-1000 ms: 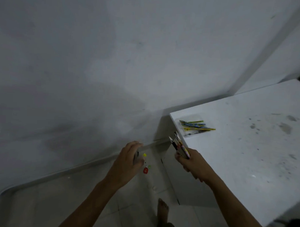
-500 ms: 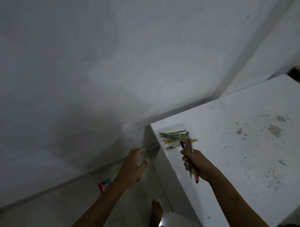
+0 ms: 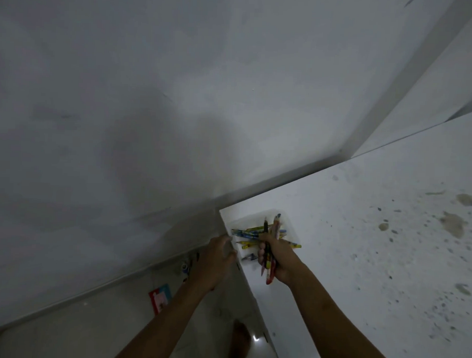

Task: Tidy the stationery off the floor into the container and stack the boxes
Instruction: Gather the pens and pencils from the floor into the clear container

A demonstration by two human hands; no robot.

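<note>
A clear shallow container (image 3: 255, 219) sits at the near corner of the white counter (image 3: 361, 236), with several yellow and blue pencils (image 3: 247, 234) lying in it. My right hand (image 3: 277, 256) grips a bundle of pens and pencils (image 3: 270, 249), held over the container with the tips pointing away from me. My left hand (image 3: 217, 254) is at the container's left edge by the counter corner, fingers curled toward it; whether it grips the rim is unclear.
On the tiled floor below lie a red and blue box (image 3: 160, 298) and some small stationery pieces (image 3: 186, 264) near the wall. My bare foot (image 3: 241, 342) stands by the counter's base. The white wall fills the view ahead.
My right hand has carried the bundle from beside the counter to over the container. My left hand rose from above the floor to the container's left edge.
</note>
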